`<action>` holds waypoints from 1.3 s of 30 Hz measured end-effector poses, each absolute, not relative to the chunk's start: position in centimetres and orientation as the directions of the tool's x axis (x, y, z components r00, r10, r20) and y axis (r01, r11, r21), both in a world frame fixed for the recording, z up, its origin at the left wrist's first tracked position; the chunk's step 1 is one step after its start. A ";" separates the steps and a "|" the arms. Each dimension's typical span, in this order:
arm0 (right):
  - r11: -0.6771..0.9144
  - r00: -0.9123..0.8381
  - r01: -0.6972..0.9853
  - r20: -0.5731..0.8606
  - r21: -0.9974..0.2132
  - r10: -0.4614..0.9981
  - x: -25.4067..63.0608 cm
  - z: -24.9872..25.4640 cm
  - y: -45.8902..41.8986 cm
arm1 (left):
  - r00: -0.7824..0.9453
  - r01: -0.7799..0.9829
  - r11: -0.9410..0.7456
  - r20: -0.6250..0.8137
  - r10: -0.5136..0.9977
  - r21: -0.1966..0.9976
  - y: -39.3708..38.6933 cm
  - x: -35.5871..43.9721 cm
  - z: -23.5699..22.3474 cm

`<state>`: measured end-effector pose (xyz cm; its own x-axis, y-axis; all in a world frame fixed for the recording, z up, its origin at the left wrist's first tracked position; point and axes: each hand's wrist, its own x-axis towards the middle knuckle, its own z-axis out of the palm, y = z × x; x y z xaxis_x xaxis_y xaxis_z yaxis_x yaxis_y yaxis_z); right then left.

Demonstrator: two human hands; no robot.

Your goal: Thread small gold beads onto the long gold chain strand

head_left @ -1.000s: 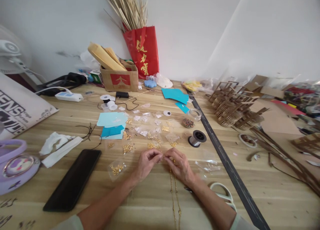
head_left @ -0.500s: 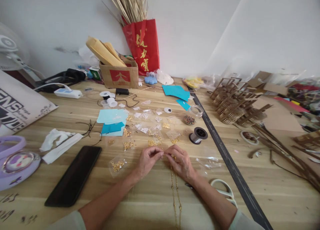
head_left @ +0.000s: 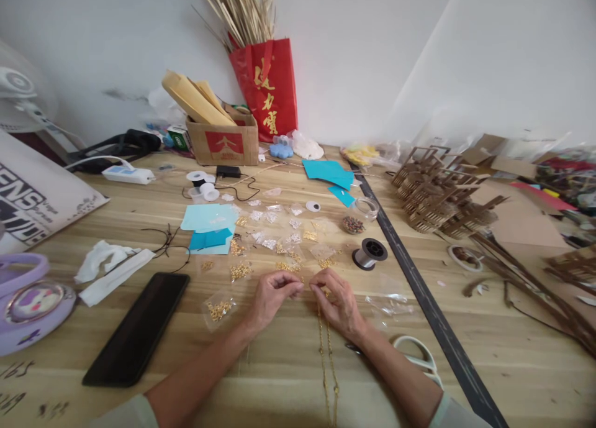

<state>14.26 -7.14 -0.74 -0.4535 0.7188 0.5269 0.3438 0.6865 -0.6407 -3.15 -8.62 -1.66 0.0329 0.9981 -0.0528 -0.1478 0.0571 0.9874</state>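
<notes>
A gold bead chain (head_left: 328,359) hangs in two strands from my right hand (head_left: 339,300), whose fingers are pinched on its upper end, and runs down the table toward me. My left hand (head_left: 274,297) is pinched a short gap to the left; what its fingertips hold is too small to make out. Just beyond my fingers lie small clear bags of gold beads (head_left: 288,266). Another bag of gold beads (head_left: 218,308) rests left of my left hand. A spool of wire (head_left: 370,254) stands beyond my right hand.
White-handled scissors (head_left: 419,353) lie beside my right forearm, partly under it. A black phone (head_left: 137,328) is left of my left arm. Blue cards (head_left: 209,235), a cardboard box (head_left: 223,143) and a red bag (head_left: 270,92) stand farther back. Small woven baskets (head_left: 437,192) are at right.
My two hands have drawn slightly apart, the left one shifting a little leftward. The chain still hangs from my right hand.
</notes>
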 end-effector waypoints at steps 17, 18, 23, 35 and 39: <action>0.718 -0.468 0.369 0.549 -0.591 0.693 14.3 -1.0 -7.1 | 0.096 -0.329 0.164 -0.140 0.985 0.930 -8.4 -3.4 -1.6; 0.720 -0.470 0.372 0.550 -0.586 0.690 14.3 -1.0 -7.1 | 0.096 -0.328 0.169 -0.145 0.985 0.930 -8.4 -3.4 -1.6; 0.735 -0.495 0.369 0.549 -0.569 0.674 14.4 -1.0 -7.1 | 0.094 -0.331 0.184 -0.162 0.982 0.925 -8.4 -3.4 -1.7; 0.746 -0.497 0.373 0.560 -0.552 0.663 14.4 -1.0 -7.1 | 0.069 -0.265 0.148 -0.135 0.988 0.953 -8.3 -3.3 -2.0; 0.754 -0.494 0.376 0.572 -0.539 0.655 14.4 -0.9 -7.2 | 0.062 -0.242 0.144 -0.132 0.989 0.960 -8.3 -3.3 -1.9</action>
<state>14.38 -7.20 -0.89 -0.4938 0.6551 0.5719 0.3758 0.7538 -0.5390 -3.33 -8.30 -1.90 0.0621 0.9892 -0.1324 -0.2422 0.1436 0.9595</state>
